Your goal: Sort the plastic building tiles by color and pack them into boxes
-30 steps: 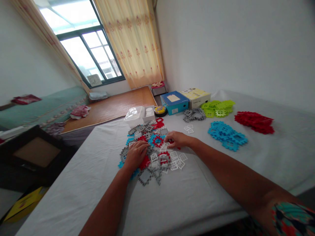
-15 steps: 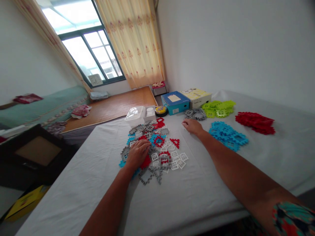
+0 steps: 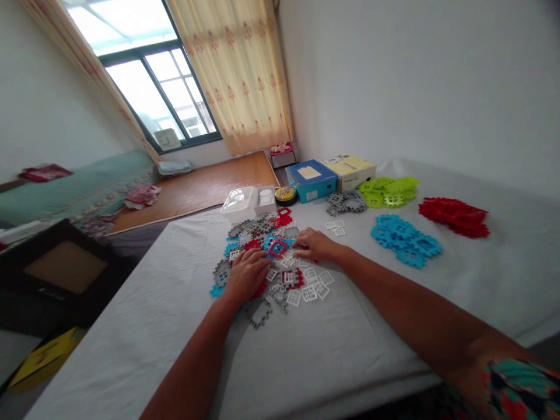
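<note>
A mixed heap of flat plastic tiles, grey, red, blue and white, lies on the white-covered table. My left hand rests palm down on the heap's left side, fingers bent over the tiles. My right hand lies on the heap's right edge, fingers curled onto small white window pieces. What, if anything, either hand grips is hidden. A few white pieces lie apart just beyond my right hand.
Sorted piles lie to the right: grey, green, blue and red. A blue box, a yellow box, a tape roll and a clear container stand at the far edge.
My right hand went out to the small white pieces near the grey pile, then came back to the heap's right edge. My left hand stayed on the heap.
</note>
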Demonstrator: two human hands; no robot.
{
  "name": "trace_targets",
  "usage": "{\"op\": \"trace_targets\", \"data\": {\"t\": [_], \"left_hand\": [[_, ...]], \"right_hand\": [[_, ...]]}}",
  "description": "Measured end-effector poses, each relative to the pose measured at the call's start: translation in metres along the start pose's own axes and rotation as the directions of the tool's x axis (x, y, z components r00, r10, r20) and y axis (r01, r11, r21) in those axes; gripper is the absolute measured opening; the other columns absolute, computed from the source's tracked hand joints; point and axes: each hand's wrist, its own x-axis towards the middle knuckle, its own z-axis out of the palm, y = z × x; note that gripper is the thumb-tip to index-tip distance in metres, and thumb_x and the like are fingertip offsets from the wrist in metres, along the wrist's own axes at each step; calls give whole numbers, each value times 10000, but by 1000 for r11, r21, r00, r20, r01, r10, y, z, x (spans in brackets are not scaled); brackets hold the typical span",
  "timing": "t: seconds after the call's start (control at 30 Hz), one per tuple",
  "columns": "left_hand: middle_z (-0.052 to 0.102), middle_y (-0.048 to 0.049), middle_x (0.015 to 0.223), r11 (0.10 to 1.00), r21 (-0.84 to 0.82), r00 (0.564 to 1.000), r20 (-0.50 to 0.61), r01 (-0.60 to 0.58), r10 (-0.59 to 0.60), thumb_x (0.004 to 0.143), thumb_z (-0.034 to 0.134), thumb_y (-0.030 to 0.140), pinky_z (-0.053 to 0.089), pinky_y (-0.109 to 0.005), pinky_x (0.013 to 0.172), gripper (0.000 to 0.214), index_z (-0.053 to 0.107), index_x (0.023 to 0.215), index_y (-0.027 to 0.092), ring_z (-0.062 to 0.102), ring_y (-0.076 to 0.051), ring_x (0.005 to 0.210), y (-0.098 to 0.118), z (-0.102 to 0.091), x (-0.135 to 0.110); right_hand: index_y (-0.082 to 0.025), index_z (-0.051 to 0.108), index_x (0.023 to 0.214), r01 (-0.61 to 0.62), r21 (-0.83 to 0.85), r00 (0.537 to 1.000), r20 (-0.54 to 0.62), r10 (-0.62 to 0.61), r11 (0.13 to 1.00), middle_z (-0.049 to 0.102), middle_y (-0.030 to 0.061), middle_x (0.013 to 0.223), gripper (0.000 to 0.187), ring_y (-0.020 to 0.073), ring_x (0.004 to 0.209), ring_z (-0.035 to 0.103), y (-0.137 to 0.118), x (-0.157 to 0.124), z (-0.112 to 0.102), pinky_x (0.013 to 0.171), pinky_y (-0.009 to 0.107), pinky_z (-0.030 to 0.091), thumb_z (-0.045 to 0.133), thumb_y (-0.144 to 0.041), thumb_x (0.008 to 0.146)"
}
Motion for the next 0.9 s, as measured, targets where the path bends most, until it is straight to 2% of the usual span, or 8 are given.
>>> {"op": "trace_targets", "data": {"t": [0.13, 0.2, 0.27, 0.43, 0.5, 0.57, 0.7, 0.9], "left_hand": [[673, -14, 1189, 986, 29, 978, -129, 167, -162, 935, 457, 351, 389, -411, 1045, 279, 707, 1035, 277, 558, -221, 1160, -29, 0, -4], [673, -24, 1189, 956, 32, 940, -195, 292, -280, 927, 452, 360, 410, -398, 1029, 296, 707, 1041, 261, 574, -225, 1137, -51, -1, -10], [676, -46, 1182, 894, 24, 871, -240, 447, -429, 918, 438, 377, 441, -397, 994, 332, 707, 1050, 234, 591, -243, 1106, -78, -1, -19], [693, -110, 1150, 733, -127, 728, -90, 669, -680, 890, 407, 399, 478, -381, 945, 422, 703, 1075, 162, 623, -265, 1077, -132, 5, -39], [688, -115, 1169, 697, -215, 706, -48, 684, -707, 884, 394, 413, 466, -378, 969, 456, 691, 1104, 146, 615, -266, 1107, -137, 7, -41], [674, -103, 1205, 679, -332, 716, -16, 654, -698, 885, 377, 439, 443, -364, 1007, 492, 677, 1133, 138, 598, -253, 1145, -132, 9, -39], [641, -97, 1263, 623, -568, 753, -7, 538, -658, 888, 362, 531, 404, -363, 1057, 582, 640, 1201, 127, 561, -238, 1203, -112, 12, -32], [662, -105, 1225, 517, -724, 732, -23, 457, -680, 882, 375, 573, 444, -371, 1017, 612, 645, 1184, 114, 583, -241, 1170, -108, 18, -30]], "right_hand": [[-272, 714, 1057, -37, 19, 999, 25, 36, 999, 654, 74, 1101, 354, 248, 1072, 523, -8, -2, 2, 827, 331, 388, 742, -448, 751], [-264, 719, 1022, -45, 39, 999, 26, 44, 998, 655, 68, 1099, 286, 237, 1070, 527, -11, -1, 3, 841, 329, 385, 735, -397, 769], [-248, 721, 991, -43, 48, 999, 18, 42, 998, 663, 64, 1072, 229, 226, 1053, 535, -13, -1, 4, 852, 323, 382, 720, -352, 787], [-244, 712, 1011, -38, 1, 999, -11, 38, 999, 671, 59, 1047, 189, 224, 1039, 535, -18, -1, 4, 853, 332, 375, 632, -312, 854], [-249, 692, 1077, -18, -4, 1000, -16, 18, 1000, 664, 69, 1076, 261, 232, 1064, 524, -20, -1, 6, 847, 333, 379, 646, -363, 847], [-251, 670, 1135, 7, -1, 1000, -6, -7, 1000, 657, 79, 1101, 336, 237, 1080, 519, -22, 0, 7, 846, 331, 382, 656, -413, 841], [-240, 680, 1113, 4, -38, 1000, 8, -3, 999, 668, 83, 1064, 287, 236, 1044, 540, -25, 3, 10, 859, 343, 383, 610, -392, 881], [-233, 676, 1067, -17, -21, 999, -49, 16, 1000, 636, 87, 1173, 296, 244, 1102, 524, -31, 3, 16, 860, 352, 395, 655, -423, 841]]}}
